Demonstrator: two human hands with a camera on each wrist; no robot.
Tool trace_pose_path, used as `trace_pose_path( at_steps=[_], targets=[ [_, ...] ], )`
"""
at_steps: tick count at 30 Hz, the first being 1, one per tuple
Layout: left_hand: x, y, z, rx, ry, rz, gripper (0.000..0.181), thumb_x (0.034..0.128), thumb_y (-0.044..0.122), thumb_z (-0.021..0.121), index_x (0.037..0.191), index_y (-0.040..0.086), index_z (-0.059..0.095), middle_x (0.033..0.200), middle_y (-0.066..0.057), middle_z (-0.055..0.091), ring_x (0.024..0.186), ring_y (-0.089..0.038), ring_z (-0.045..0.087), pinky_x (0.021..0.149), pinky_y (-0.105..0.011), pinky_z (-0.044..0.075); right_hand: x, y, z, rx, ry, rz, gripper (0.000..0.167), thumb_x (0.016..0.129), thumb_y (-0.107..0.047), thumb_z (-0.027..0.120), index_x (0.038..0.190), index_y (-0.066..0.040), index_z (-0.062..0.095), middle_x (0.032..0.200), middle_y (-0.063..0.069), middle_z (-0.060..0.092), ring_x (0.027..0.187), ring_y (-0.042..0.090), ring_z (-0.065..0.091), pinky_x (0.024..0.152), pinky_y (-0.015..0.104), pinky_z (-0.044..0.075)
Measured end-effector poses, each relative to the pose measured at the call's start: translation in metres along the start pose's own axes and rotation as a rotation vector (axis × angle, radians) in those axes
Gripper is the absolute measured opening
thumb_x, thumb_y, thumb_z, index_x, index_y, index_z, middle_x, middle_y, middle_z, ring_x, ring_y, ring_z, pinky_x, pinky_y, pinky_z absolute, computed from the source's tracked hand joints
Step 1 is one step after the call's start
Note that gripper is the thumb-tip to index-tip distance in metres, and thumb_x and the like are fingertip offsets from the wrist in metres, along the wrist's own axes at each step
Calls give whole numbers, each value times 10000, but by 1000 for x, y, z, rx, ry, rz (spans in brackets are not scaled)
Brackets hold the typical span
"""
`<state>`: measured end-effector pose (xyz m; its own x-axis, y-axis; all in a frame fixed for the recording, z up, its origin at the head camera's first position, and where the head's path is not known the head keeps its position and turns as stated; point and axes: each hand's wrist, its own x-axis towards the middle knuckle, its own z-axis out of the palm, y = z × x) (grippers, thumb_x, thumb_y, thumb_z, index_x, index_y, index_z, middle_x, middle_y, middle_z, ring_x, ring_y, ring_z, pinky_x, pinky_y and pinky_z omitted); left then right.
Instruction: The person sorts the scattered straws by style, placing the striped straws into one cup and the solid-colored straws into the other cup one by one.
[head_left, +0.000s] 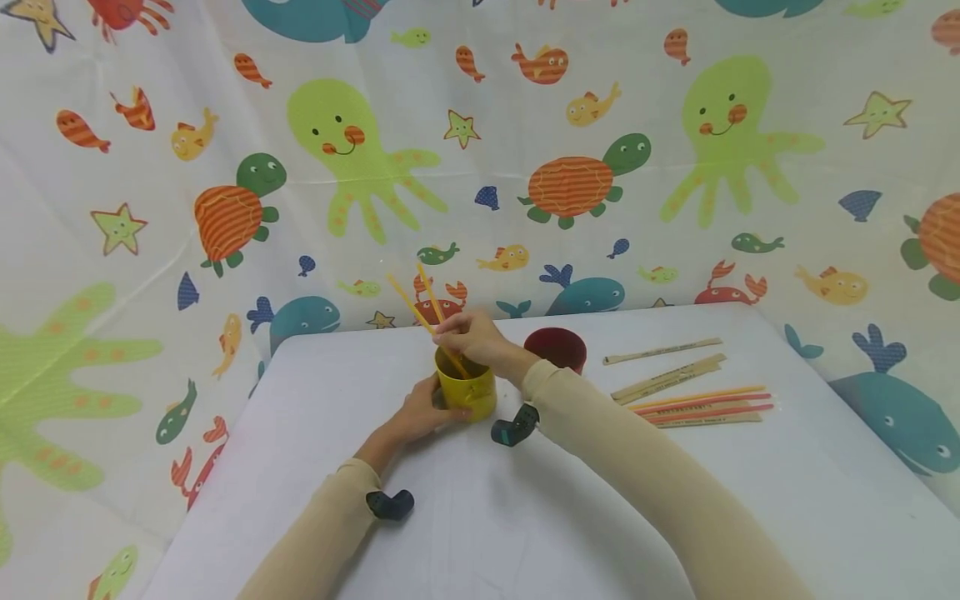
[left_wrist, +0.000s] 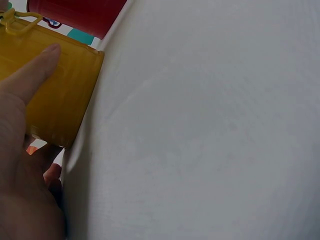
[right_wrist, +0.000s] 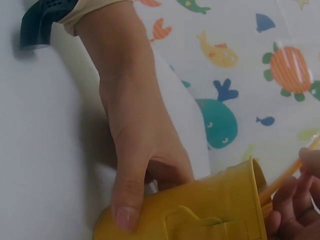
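A yellow cup with a small handle stands on the white table. My left hand grips its lower left side, the thumb across the front; in the right wrist view the left hand curls round the yellow cup. Above the rim my right hand pinches a yellow straw, and two yellow straws slant up to the left from the cup. In the left wrist view the left thumb lies along the yellow cup.
A dark red cup stands just right of the yellow one, behind my right wrist. On the right of the table lie paper-wrapped straws and several pink and yellow straws. A curtain printed with sea animals hangs behind the table.
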<state>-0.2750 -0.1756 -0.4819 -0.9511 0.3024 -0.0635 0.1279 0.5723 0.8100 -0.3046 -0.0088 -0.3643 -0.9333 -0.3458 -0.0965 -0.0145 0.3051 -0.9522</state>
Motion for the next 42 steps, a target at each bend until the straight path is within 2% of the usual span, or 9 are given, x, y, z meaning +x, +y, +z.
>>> trace_pose_path(
  at_steps=[3, 7, 16, 26, 33, 37, 42],
  targets=[
    [0, -1, 0, -5, -3, 5, 784, 838, 421, 809, 1475, 147, 443, 1485, -69, 543, 1461, -305, 415, 1253, -621, 214, 0, -2, 2, -34, -2, -2, 175, 965, -196, 689, 1083, -72, 723, 910, 33, 635, 858, 174, 550, 759, 232, 490],
    [1, -2, 0, -1, -17, 23, 783, 847, 431, 799, 1476, 134, 438, 1472, -78, 552, 1448, -311, 430, 1246, -624, 231, -1, -2, 3, -81, 3, 30, 156, 967, -201, 687, 1066, -86, 723, 906, 31, 627, 879, 179, 549, 782, 256, 490],
    [1, 3, 1, -8, -18, 21, 795, 851, 405, 800, 1498, 139, 422, 1502, -77, 532, 1479, -307, 398, 1255, -614, 215, -3, -9, 1, -123, 23, 90, 269, 988, -306, 654, 1146, -94, 700, 1036, 91, 675, 932, 245, 650, 974, 408, 552],
    [0, 0, 0, -23, -11, 5, 816, 844, 415, 808, 1509, 158, 410, 1528, -67, 507, 1497, -300, 374, 1254, -615, 216, -12, -15, -12, -99, -17, 58, 315, 996, -351, 636, 1211, -124, 673, 1024, 52, 656, 998, 264, 613, 1021, 404, 523],
    [-1, -2, -1, -17, -9, -10, 850, 844, 422, 806, 1530, 150, 385, 1572, -79, 461, 1527, -315, 327, 1260, -607, 204, -25, -25, -20, -108, -25, 56, 325, 987, -380, 646, 1217, -153, 680, 1168, 70, 675, 1026, 243, 630, 1023, 377, 540],
    [-1, -3, -1, -16, -12, -3, 871, 846, 419, 805, 1547, 151, 362, 1589, -83, 440, 1534, -318, 314, 1263, -603, 197, -32, -26, -27, -94, -51, 14, 335, 996, -369, 635, 1223, -127, 682, 1256, 115, 674, 1001, 219, 645, 1025, 394, 538],
    [0, -3, -1, -32, -17, 4, 873, 840, 432, 807, 1542, 161, 365, 1592, -74, 438, 1531, -314, 322, 1261, -612, 191, -40, -27, -37, -100, -78, -47, 322, 1008, -347, 618, 1220, -112, 676, 1259, 166, 668, 982, 216, 627, 1035, 414, 536]
  ],
)
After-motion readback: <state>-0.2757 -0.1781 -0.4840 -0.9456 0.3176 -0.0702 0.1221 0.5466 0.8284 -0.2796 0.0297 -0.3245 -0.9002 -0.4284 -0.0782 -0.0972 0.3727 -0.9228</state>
